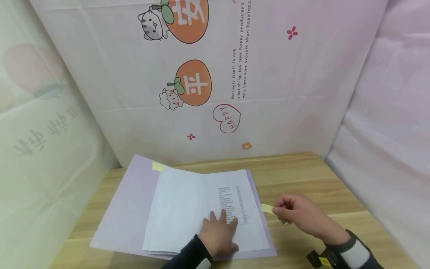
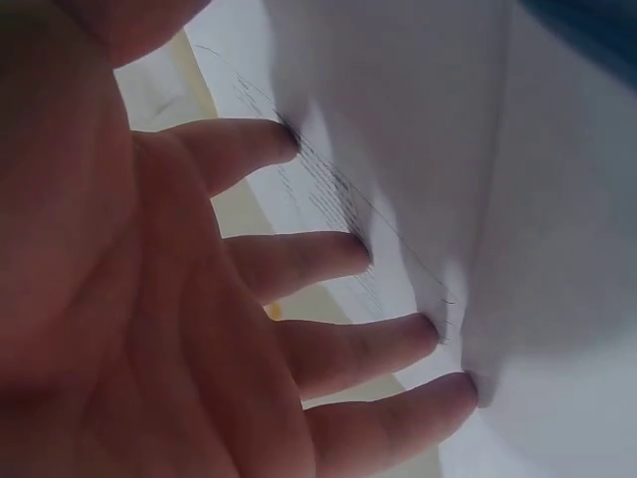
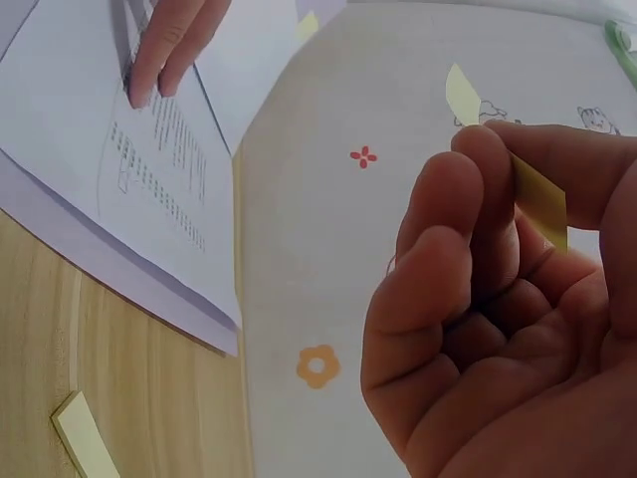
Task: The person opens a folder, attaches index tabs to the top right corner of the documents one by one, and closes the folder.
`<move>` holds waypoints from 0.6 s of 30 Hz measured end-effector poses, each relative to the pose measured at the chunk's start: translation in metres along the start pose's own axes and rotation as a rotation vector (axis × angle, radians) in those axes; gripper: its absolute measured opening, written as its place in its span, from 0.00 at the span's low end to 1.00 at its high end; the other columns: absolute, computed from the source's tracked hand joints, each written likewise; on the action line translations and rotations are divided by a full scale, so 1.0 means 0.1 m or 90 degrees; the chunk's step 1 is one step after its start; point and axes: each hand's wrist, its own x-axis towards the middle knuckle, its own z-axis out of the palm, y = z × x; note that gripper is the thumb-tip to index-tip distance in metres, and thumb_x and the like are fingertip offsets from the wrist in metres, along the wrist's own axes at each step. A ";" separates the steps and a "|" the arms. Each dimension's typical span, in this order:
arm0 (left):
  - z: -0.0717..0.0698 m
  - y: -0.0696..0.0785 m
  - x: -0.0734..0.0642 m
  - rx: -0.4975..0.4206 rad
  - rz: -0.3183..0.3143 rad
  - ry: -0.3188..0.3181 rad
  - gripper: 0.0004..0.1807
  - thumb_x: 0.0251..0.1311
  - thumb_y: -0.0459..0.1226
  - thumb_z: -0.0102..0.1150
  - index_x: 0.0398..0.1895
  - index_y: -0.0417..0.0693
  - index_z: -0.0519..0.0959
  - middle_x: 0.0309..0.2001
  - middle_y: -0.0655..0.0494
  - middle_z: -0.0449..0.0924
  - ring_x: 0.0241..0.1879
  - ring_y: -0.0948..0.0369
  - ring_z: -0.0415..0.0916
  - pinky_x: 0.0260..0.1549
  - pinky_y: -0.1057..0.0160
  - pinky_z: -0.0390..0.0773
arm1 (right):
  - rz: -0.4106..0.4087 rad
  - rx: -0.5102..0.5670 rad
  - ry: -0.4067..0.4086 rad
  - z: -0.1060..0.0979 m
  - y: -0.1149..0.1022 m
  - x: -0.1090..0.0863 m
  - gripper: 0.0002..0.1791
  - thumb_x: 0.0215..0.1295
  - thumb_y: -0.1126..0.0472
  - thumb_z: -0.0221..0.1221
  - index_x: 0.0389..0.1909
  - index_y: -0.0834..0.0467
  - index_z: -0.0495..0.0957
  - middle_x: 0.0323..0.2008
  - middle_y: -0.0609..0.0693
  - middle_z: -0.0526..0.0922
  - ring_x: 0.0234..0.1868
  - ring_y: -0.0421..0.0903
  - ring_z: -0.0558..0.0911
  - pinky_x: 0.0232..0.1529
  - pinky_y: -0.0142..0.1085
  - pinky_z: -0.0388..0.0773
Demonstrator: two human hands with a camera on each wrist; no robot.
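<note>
A lilac folder [image 1: 124, 209] lies spread on the table, with white pages [image 1: 181, 209] inside; the right-hand page carries a printed list. My left hand [image 1: 218, 231] rests on that page with fingers spread, its fingertips touching the paper in the left wrist view [image 2: 289, 299]. Off the folder's right edge, my right hand [image 1: 299, 215] pinches a small yellow sticky note [image 1: 267, 209] between thumb and index finger. Both ends of this sticky note [image 3: 542, 204] stick out from the fingers in the right wrist view. Another yellow sticky note [image 1: 157, 166] sits at the pages' top left edge.
A yellow sticky-note pad [image 3: 88, 438] lies on the wooden table [image 1: 289, 172], low in the right wrist view. Behind the table hangs a white printed cloth [image 1: 268, 93]; pale cloths also hang at both sides.
</note>
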 end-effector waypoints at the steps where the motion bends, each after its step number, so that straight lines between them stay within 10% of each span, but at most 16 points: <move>1: 0.00 -0.01 0.01 -0.002 -0.002 0.001 0.41 0.50 0.63 0.68 0.69 0.67 0.73 0.70 0.43 0.66 0.63 0.33 0.65 0.51 0.34 0.71 | -0.001 0.002 0.000 0.00 0.00 0.01 0.13 0.71 0.51 0.60 0.37 0.58 0.78 0.26 0.53 0.79 0.29 0.53 0.79 0.31 0.40 0.79; 13: -0.27 -0.15 0.32 0.070 0.041 -0.039 0.31 0.56 0.63 0.63 0.63 0.68 0.78 0.59 0.53 0.78 0.52 0.50 0.77 0.47 0.47 0.77 | 0.038 0.017 0.032 0.01 0.20 0.46 0.10 0.74 0.58 0.57 0.40 0.63 0.76 0.32 0.56 0.82 0.34 0.54 0.82 0.31 0.46 0.81; 18: -0.42 -0.30 0.67 0.070 0.045 0.037 0.22 0.65 0.51 0.60 0.59 0.58 0.81 0.55 0.55 0.80 0.55 0.53 0.76 0.54 0.48 0.74 | 0.063 -0.033 0.070 0.03 0.19 0.84 0.07 0.72 0.62 0.57 0.37 0.63 0.78 0.31 0.56 0.82 0.32 0.51 0.82 0.31 0.46 0.79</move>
